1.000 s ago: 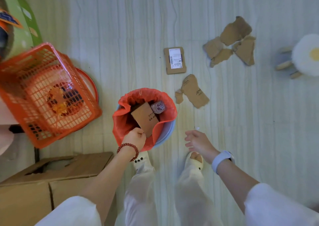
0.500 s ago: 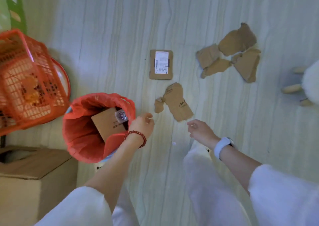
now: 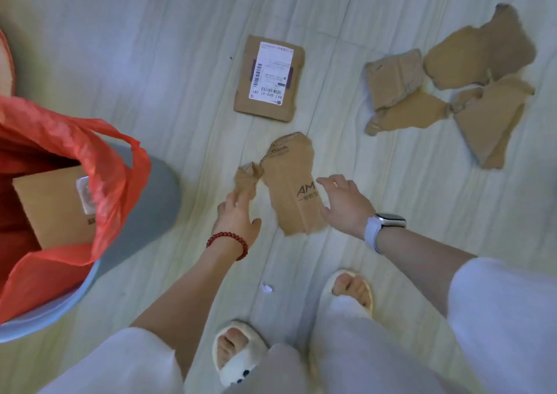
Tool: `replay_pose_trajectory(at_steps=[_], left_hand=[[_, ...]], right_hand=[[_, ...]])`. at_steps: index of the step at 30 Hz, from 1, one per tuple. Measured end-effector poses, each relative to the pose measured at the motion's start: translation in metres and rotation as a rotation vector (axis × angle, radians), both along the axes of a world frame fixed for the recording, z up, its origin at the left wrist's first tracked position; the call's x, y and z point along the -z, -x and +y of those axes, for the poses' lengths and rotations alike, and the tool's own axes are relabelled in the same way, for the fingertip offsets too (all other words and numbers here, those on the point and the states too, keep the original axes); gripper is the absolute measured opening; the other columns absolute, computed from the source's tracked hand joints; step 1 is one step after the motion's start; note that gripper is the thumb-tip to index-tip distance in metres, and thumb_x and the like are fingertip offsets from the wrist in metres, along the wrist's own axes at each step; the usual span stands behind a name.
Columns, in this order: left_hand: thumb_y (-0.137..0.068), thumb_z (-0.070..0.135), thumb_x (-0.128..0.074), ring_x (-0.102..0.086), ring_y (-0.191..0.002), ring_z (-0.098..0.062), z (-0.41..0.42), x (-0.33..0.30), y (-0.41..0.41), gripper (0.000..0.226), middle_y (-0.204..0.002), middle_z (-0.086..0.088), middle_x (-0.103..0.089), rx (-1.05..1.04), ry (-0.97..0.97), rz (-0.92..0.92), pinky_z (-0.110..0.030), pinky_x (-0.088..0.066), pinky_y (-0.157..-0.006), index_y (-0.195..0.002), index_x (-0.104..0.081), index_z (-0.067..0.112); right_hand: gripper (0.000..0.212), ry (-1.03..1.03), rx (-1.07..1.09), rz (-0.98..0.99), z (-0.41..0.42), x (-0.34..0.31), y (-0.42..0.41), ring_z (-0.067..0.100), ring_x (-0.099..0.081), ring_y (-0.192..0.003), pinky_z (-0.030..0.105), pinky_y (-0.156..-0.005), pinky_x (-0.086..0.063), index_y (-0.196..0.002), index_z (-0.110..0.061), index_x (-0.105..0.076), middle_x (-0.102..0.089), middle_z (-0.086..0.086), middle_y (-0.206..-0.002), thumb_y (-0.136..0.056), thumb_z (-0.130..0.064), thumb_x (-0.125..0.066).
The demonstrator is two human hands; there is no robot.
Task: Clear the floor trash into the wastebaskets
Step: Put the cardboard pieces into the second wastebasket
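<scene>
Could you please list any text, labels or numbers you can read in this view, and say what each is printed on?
"AM", cut off by the right hand: on the torn cardboard piece.
"667 G02-02 Z81", seen upside down, uncertain: on the white shipping label of the flat parcel.
Label's fine print and barcodes: too small.
Print on the cardboard in the wastebasket: blurred.

A torn brown cardboard strip [image 3: 291,187] with black printing lies flat on the floor, a small crumpled scrap [image 3: 247,176] touching its left edge. Beyond them lies a flat cardboard piece [image 3: 269,78] with a white shipping label. At the far right, 4 ragged cardboard pieces [image 3: 449,86] lie clustered. At left, a pale blue wastebasket [image 3: 90,279] lined with a red bag [image 3: 99,155] holds a cardboard box [image 3: 51,207].
</scene>
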State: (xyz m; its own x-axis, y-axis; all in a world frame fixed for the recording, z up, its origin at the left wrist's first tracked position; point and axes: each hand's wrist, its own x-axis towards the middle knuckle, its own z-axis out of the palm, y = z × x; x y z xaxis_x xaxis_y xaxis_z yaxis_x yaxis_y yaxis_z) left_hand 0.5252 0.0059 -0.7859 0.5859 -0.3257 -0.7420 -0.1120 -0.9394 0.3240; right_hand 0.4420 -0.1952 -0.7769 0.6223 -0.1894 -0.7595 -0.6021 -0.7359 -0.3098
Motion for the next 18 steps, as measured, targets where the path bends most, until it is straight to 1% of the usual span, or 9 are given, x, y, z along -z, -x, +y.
replay_pose_trajectory(at_steps=[3, 5, 7, 8, 10, 12, 14, 16, 18], left_hand=[[-0.087, 0.028, -0.055, -0.005, -0.14, -0.03, -0.013, 0.069, -0.023, 0.075, -0.155, -0.001, 0.002, 0.077, 0.015, -0.138, -0.046, -0.03, -0.106, -0.145, -0.007, 0.033], [-0.088, 0.031, -0.053, -0.005, -0.14, -0.031, -0.018, 0.104, -0.034, 0.068, -0.155, -0.002, -0.002, 0.155, 0.01, -0.248, -0.047, -0.028, -0.106, -0.144, -0.014, 0.032], [-0.088, 0.026, -0.053, -0.019, -0.133, -0.031, -0.019, 0.13, -0.04, 0.056, -0.149, -0.006, -0.022, 0.211, 0.069, -0.377, -0.046, -0.029, -0.102, -0.139, -0.031, 0.028], [-0.087, 0.024, -0.055, -0.027, -0.127, -0.03, -0.018, 0.14, -0.043, 0.05, -0.141, -0.007, -0.033, 0.19, 0.108, -0.423, -0.044, -0.03, -0.098, -0.134, -0.039, 0.026], [-0.086, 0.021, -0.057, -0.04, -0.111, -0.028, -0.016, 0.15, -0.05, 0.035, -0.121, -0.008, -0.048, 0.096, 0.166, -0.446, -0.038, -0.034, -0.09, -0.12, -0.052, 0.02], [-0.087, 0.017, -0.054, -0.047, -0.099, -0.026, -0.015, 0.149, -0.051, 0.019, -0.105, -0.008, -0.054, 0.023, 0.186, -0.39, -0.036, -0.042, -0.081, -0.106, -0.056, 0.014], [-0.087, 0.011, -0.05, -0.052, -0.092, -0.026, -0.013, 0.141, -0.051, 0.016, -0.1, -0.009, -0.055, -0.014, 0.191, -0.315, -0.034, -0.046, -0.076, -0.102, -0.057, 0.011], [-0.088, 0.011, -0.047, -0.055, -0.088, -0.027, -0.012, 0.128, -0.052, 0.017, -0.1, -0.008, -0.055, -0.032, 0.205, -0.305, -0.032, -0.047, -0.074, -0.102, -0.057, 0.011], [-0.09, 0.014, -0.046, -0.056, -0.086, -0.028, -0.013, 0.109, -0.057, 0.016, -0.101, -0.006, -0.054, -0.064, 0.234, -0.358, -0.034, -0.048, -0.073, -0.103, -0.056, 0.013]], right_hand=[[0.083, 0.118, -0.15, -0.141, -0.005, 0.07, -0.04, 0.031, -0.008, -0.141, 0.047, -0.107, -0.026, -0.147, -0.027, -0.003, 0.0, 0.007, -0.155, -0.084, -0.025, -0.057], [0.097, 0.165, -0.236, -0.154, -0.007, 0.106, -0.065, 0.03, 0.001, -0.143, 0.05, -0.111, -0.018, -0.146, -0.033, 0.005, 0.008, 0.004, -0.156, -0.079, -0.029, -0.065], [0.106, 0.242, -0.319, -0.18, -0.009, 0.13, -0.08, 0.03, -0.008, -0.14, 0.048, -0.107, -0.022, -0.146, -0.033, 0.003, -0.002, 0.004, -0.154, -0.071, -0.041, -0.072], [0.109, 0.278, -0.342, -0.21, -0.01, 0.137, -0.085, 0.03, -0.015, -0.135, 0.047, -0.104, -0.026, -0.146, -0.032, -0.001, -0.011, 0.006, -0.149, -0.066, -0.046, -0.074], [0.108, 0.305, -0.325, -0.255, -0.012, 0.145, -0.095, 0.029, -0.027, -0.125, 0.043, -0.098, -0.032, -0.144, -0.025, -0.012, -0.026, 0.01, -0.137, -0.061, -0.048, -0.077], [0.096, 0.277, -0.23, -0.235, -0.012, 0.145, -0.101, 0.03, -0.035, -0.119, 0.041, -0.092, -0.038, -0.138, -0.013, -0.025, -0.033, 0.012, -0.129, -0.064, -0.042, -0.078], [0.073, 0.226, -0.139, -0.184, -0.009, 0.141, -0.103, 0.032, -0.042, -0.115, 0.04, -0.086, -0.042, -0.127, -0.005, -0.035, -0.036, 0.014, -0.125, -0.073, -0.033, -0.074], [0.046, 0.153, -0.131, -0.154, -0.004, 0.135, -0.104, 0.033, -0.049, -0.107, 0.037, -0.08, -0.044, -0.113, -0.003, -0.043, -0.04, 0.016, -0.122, -0.083, -0.028, -0.066], [0.022, 0.015, -0.091, -0.205, -0.002, 0.124, -0.108, 0.03, -0.054, -0.098, 0.031, -0.073, -0.039, -0.096, -0.008, -0.047, -0.05, 0.014, -0.111, -0.088, -0.026, -0.058]])
